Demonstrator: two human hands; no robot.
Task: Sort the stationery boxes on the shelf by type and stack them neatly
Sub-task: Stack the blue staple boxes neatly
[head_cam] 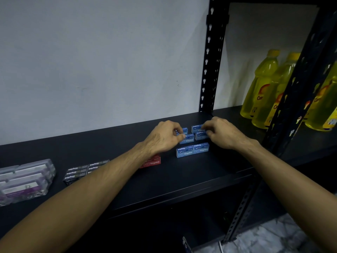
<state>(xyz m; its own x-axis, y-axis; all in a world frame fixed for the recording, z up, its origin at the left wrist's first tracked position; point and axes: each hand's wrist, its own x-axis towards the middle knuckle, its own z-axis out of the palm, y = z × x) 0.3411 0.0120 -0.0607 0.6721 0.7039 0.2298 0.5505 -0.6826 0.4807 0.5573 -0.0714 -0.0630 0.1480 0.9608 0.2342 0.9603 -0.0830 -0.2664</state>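
Several small blue staples boxes lie in rows on the black shelf. My left hand pinches one blue box in the middle row. My right hand grips blue boxes stacked at the back right of the group. A red staples box lies partly hidden under my left wrist. Black staples boxes sit in a stack further left. Clear plastic boxes of clips stand at the far left.
Yellow drink bottles stand on the shelf section to the right, behind a black slotted upright. A second upright crosses in front of them. A white wall backs the shelf. The floor shows below at right.
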